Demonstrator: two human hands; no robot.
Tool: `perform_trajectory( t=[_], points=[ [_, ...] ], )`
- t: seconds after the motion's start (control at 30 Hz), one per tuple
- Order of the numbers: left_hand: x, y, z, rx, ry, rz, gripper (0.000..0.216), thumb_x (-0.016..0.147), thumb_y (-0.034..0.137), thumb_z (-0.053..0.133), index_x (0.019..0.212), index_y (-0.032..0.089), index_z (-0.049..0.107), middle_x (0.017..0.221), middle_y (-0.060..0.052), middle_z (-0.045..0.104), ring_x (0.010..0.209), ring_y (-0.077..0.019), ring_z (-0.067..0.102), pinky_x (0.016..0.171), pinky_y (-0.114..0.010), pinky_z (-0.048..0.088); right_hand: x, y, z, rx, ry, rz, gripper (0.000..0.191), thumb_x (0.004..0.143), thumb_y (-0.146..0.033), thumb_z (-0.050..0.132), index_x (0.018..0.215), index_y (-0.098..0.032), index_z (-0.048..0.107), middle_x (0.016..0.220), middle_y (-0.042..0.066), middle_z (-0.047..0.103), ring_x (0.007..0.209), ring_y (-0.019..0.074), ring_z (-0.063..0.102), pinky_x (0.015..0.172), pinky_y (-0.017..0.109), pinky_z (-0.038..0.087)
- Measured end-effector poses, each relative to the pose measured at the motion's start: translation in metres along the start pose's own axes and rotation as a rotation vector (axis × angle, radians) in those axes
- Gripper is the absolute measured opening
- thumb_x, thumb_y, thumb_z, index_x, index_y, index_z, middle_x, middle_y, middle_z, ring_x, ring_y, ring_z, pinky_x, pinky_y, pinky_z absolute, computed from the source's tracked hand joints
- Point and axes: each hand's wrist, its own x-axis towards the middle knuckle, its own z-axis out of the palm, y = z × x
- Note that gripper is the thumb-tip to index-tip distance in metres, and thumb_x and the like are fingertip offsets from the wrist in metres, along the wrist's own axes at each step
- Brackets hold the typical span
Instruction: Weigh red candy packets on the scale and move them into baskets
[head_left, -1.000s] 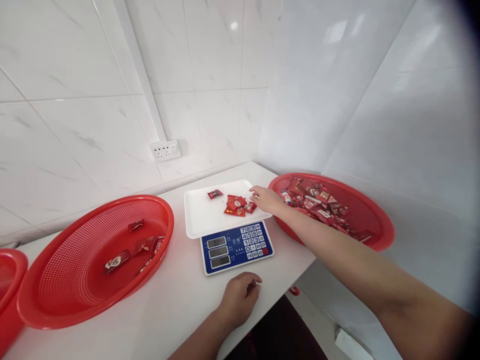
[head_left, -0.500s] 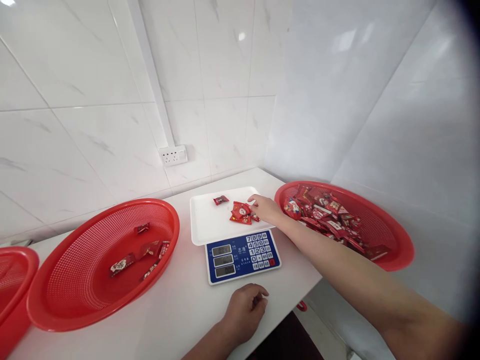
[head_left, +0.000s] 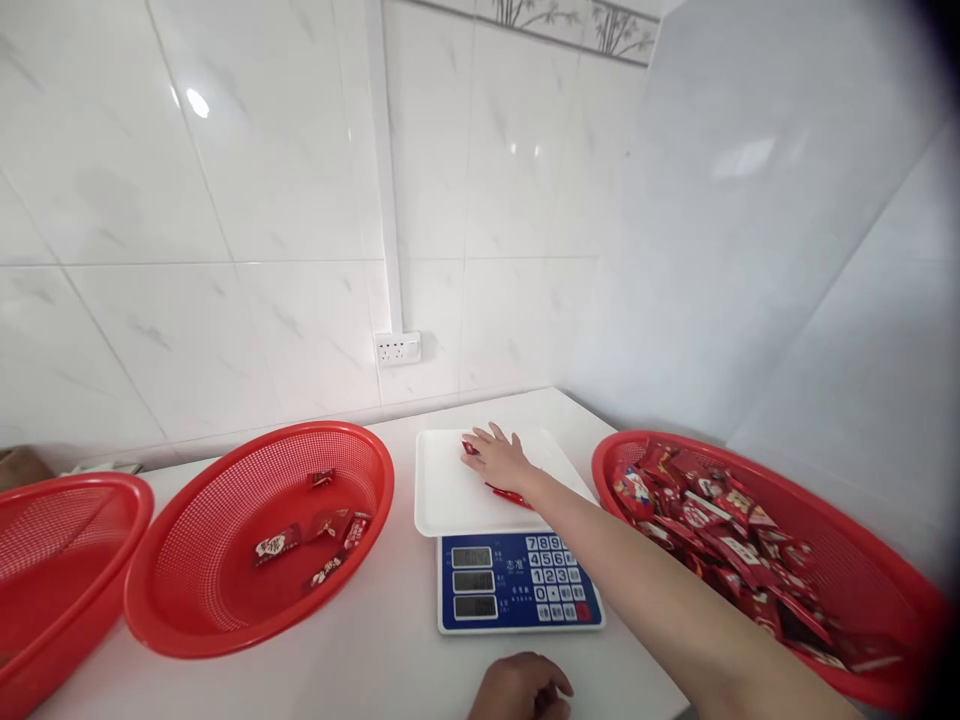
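My right hand (head_left: 499, 462) reaches over the white tray (head_left: 442, 505) of a digital scale, palm down with fingers spread. A small red wrapped packet (head_left: 469, 448) shows by its fingertips, and another red packet (head_left: 511, 495) pokes out below the wrist; the hand hides whatever else lies there. The scale's blue panel (head_left: 517, 580) has three displays and a keypad, partly covered by my right forearm. My left hand (head_left: 521, 688) rests on the table in front of the scale, its fingers loosely curled in with nothing seen in them. The bottom edge of the picture cuts it off.
On the right stands a red basket (head_left: 825, 505) heaped with red packets (head_left: 739, 550). Left of the scale, another red basket (head_left: 172, 640) holds several packets (head_left: 276, 543). A third red basket (head_left: 131, 490) stands at the far left. A wall socket (head_left: 397, 348) sits behind the white table (head_left: 375, 640).
My right hand has moved left across the tray, from the packets' right side to over them, and its fingers have spread. My view has tilted up and shifted left.
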Motion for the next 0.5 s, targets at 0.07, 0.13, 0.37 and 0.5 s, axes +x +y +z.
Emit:
perform_trajectory(
  t=[0.07, 0.13, 0.37, 0.5],
  points=[
    [0.003, -0.001, 0.000, 0.009, -0.019, -0.024, 0.031, 0.065, 0.010, 0.054, 0.091, 0.015, 0.070, 0.083, -0.006, 0.070, 0.065, -0.0139, 0.061, 0.061, -0.019, 0.047, -0.001, -0.002, 0.001, 0.008, -0.035, -0.042, 0.049, 0.088, -0.049, 0.029, 0.129, -0.027, 0.043, 0.142, 0.002, 0.033, 0.134, 0.0298, 0.008, 0.102, 0.060, 0.007],
    [0.002, 0.000, -0.002, 0.011, -0.037, -0.039, 0.031, 0.066, 0.011, 0.054, 0.092, 0.016, 0.070, 0.085, -0.006, 0.070, 0.067, -0.0141, 0.062, 0.062, -0.019, 0.047, -0.008, -0.001, 0.000, 0.046, -0.030, -0.103, 0.043, 0.088, -0.047, 0.030, 0.118, -0.027, 0.053, 0.133, 0.002, 0.046, 0.133, 0.0308, 0.014, 0.101, 0.060, 0.009],
    [-0.007, 0.010, -0.007, 0.037, 0.031, 0.017, 0.027, 0.072, 0.017, 0.051, 0.093, 0.018, 0.068, 0.084, -0.004, 0.069, 0.068, -0.0142, 0.061, 0.064, -0.021, 0.047, -0.061, 0.032, -0.013, 0.127, 0.125, -0.198, 0.036, 0.088, -0.042, 0.034, 0.105, -0.026, 0.061, 0.119, 0.002, 0.058, 0.126, 0.0278, 0.034, 0.101, 0.051, 0.026],
    [-0.011, 0.014, -0.006, 0.056, 0.069, 0.029, 0.024, 0.076, 0.020, 0.048, 0.092, 0.020, 0.066, 0.082, -0.002, 0.067, 0.066, -0.0130, 0.058, 0.063, -0.021, 0.045, -0.106, 0.071, -0.029, 0.096, 0.243, -0.082, 0.036, 0.086, -0.040, 0.037, 0.109, -0.023, 0.059, 0.120, 0.006, 0.057, 0.124, 0.0255, 0.038, 0.102, 0.045, 0.031]
  ],
)
